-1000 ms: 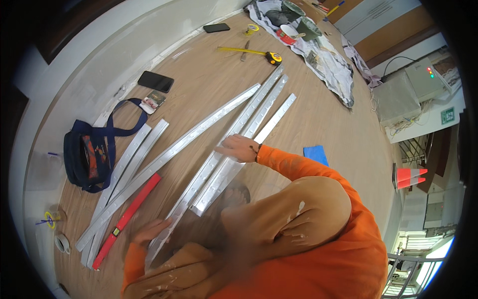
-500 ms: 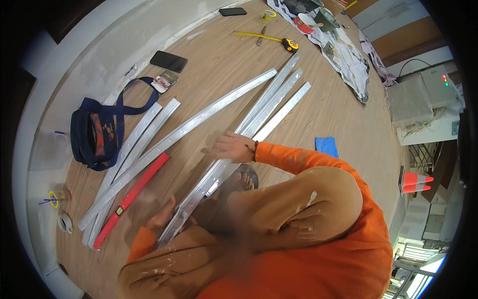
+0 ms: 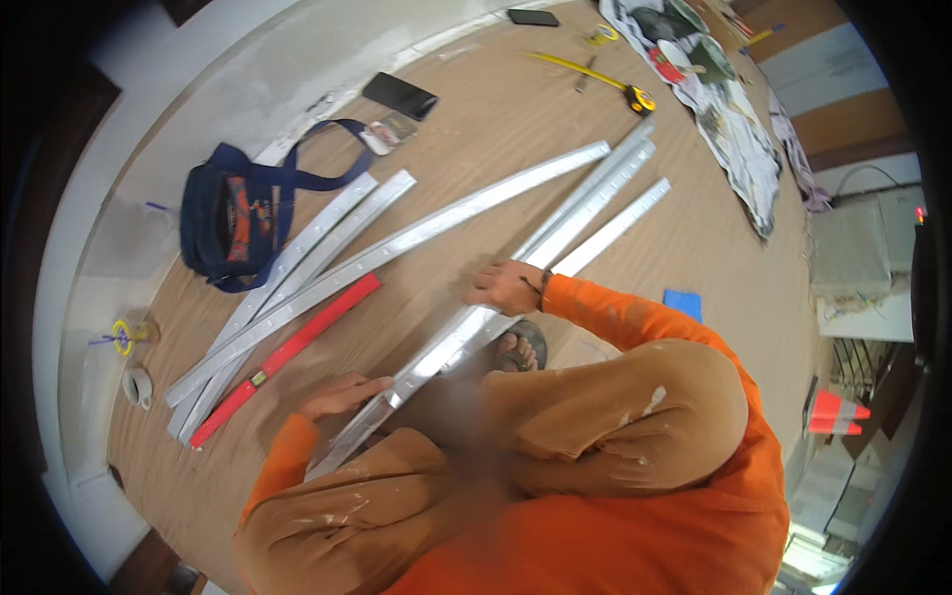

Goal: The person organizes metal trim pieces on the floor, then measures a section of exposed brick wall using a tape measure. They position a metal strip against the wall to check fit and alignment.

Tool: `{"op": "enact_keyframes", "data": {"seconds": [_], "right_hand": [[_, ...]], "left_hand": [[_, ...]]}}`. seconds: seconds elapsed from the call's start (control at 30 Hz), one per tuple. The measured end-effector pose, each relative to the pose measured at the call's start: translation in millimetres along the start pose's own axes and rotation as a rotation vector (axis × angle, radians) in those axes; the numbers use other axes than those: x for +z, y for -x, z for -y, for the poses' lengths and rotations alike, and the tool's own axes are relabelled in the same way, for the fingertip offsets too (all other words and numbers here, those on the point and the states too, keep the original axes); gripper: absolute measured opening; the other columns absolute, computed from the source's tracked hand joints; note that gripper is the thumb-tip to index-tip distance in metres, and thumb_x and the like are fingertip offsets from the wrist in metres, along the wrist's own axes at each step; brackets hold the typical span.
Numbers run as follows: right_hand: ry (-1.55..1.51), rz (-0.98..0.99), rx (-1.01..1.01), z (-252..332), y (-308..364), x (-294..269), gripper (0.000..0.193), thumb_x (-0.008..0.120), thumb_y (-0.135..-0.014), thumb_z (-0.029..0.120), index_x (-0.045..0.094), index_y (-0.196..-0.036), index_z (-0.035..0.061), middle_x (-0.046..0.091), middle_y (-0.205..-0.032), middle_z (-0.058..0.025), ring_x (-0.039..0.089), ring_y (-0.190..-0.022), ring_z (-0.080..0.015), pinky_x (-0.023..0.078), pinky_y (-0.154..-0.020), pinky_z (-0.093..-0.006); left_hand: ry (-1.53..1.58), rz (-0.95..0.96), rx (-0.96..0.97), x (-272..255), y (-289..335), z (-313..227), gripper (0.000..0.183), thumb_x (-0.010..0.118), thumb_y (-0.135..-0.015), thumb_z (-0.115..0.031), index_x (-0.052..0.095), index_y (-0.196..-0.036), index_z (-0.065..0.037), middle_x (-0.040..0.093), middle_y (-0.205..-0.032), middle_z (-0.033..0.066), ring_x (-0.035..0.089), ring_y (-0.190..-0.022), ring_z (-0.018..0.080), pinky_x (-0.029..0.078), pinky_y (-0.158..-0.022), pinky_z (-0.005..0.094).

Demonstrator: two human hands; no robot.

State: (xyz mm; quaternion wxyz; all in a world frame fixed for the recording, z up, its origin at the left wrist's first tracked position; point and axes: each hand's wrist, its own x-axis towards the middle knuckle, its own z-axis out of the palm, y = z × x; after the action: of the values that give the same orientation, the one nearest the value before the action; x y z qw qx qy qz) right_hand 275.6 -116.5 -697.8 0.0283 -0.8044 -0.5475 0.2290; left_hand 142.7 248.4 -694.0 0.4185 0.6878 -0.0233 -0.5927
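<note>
Several long silver metal profiles (image 3: 436,359) lie in a bundle slanting from beside my left knee to the far right, fanning apart at their far ends. My right hand (image 3: 511,287) is wrapped over the middle of this bundle, fingers curled on its left side. Nearer to me, my left hand (image 3: 342,396) has its fingers stretched out, the tips touching the bundle's left edge. To the left, more metal profiles (image 3: 397,243) rest crosswise over each other. Beside them is a red spirit level (image 3: 315,322).
A dark blue shoulder bag (image 3: 226,223), a phone (image 3: 400,96) and a cup (image 3: 138,387) are along the left wall. A yellow tape measure (image 3: 640,99) lies extended at the far side, near a stained sheet (image 3: 739,164). Right are a blue cloth (image 3: 682,305) and traffic cones (image 3: 835,412).
My left hand has shifted onto the bundle's edge, its fingers now pointing across toward the profiles. The right hand keeps its hold. The whole view has swung, moving the scene rightward.
</note>
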Motion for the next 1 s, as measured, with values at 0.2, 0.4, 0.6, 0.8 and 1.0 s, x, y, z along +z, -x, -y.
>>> {"op": "enact_keyframes", "data": {"seconds": [0.2,0.4,0.6,0.8,1.0], "right_hand": [[0.020,-0.267,-0.124,11,-7,29,0.031,0.054,-0.086,0.018,0.054,-0.117,0.0165,0.057,-0.098,-0.0088,0.059,-0.097,-0.0275,0.047,-0.087,-0.0406],[-0.015,-0.189,-0.071,52,-28,17,0.032,0.060,-0.077,0.012,0.056,-0.109,0.0083,0.059,-0.111,-0.0156,0.059,-0.101,-0.0341,0.047,-0.086,-0.0440],[-0.057,-0.319,-0.155,60,-25,18,0.034,0.070,-0.073,0.017,0.058,-0.104,0.0090,0.059,-0.099,-0.0119,0.059,-0.094,-0.0318,0.048,-0.084,-0.0450],[-0.005,-0.249,-0.045,6,80,38,0.051,0.074,-0.079,0.030,0.057,-0.123,0.0103,0.054,-0.112,-0.0126,0.051,-0.108,-0.0311,0.042,-0.093,-0.0472],[-0.067,-0.214,0.258,-10,96,71,0.059,0.067,-0.084,0.032,0.050,-0.136,0.0130,0.050,-0.129,-0.0173,0.046,-0.120,-0.0357,0.036,-0.102,-0.0509]], "left_hand": [[-0.353,-0.335,0.147,2,6,-64,0.084,0.061,-0.074,-0.074,0.068,-0.106,0.004,0.069,-0.095,0.0223,0.066,-0.095,0.0348,0.051,-0.084,0.0417],[-0.513,-0.345,0.191,29,-42,-78,0.075,0.070,-0.069,-0.065,0.068,-0.102,0.002,0.068,-0.098,0.0217,0.065,-0.094,0.0387,0.052,-0.080,0.0458],[-0.524,-0.405,0.250,42,-37,-45,0.061,0.075,-0.070,-0.050,0.067,-0.105,0.000,0.068,-0.100,0.0212,0.064,-0.097,0.0385,0.052,-0.082,0.0471],[-0.531,-0.350,0.241,8,-7,-12,0.060,0.071,-0.074,-0.050,0.065,-0.105,0.001,0.066,-0.101,0.0244,0.063,-0.097,0.0409,0.050,-0.086,0.0487],[-0.723,-0.223,0.222,-13,7,3,0.063,0.069,-0.072,-0.054,0.065,-0.102,0.001,0.067,-0.097,0.0270,0.064,-0.093,0.0412,0.050,-0.084,0.0494]]}}
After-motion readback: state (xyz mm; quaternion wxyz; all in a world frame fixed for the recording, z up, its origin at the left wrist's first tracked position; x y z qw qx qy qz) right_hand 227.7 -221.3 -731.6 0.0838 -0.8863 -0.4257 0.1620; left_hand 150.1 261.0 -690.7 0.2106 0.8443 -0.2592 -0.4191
